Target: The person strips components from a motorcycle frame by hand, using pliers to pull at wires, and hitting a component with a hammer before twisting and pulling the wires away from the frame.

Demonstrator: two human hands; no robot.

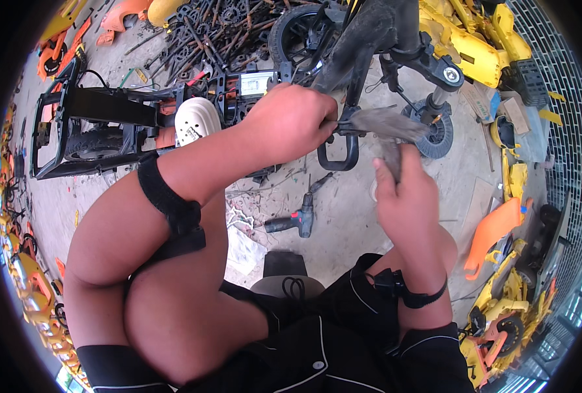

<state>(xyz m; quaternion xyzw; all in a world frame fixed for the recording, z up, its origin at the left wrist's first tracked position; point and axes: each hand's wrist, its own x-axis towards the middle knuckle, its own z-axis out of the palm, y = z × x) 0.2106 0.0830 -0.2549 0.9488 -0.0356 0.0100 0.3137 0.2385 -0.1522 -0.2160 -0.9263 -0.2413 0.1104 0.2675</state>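
Note:
My right hand (405, 196) is wrapped round the short handle of a grey hammer (386, 123), its head smeared by motion. The hammer head is beside a black metal bracket (350, 154) low on a black bike-like frame (363, 49). Just left of that bracket, my left hand (300, 121) is closed in a fist; a small dark piece shows at its fingertips, but its kind is hidden. On the floor below my hands lies a cordless drill (305, 215) with a bit in its chuck.
A heap of rusty rods and chain parts (206, 29) lies at the back, beside a black wheel (294, 39). A black frame with a tyre (101, 124) is on the left. Yellow plastic parts (468, 49) and an orange panel (494, 232) lie along the right.

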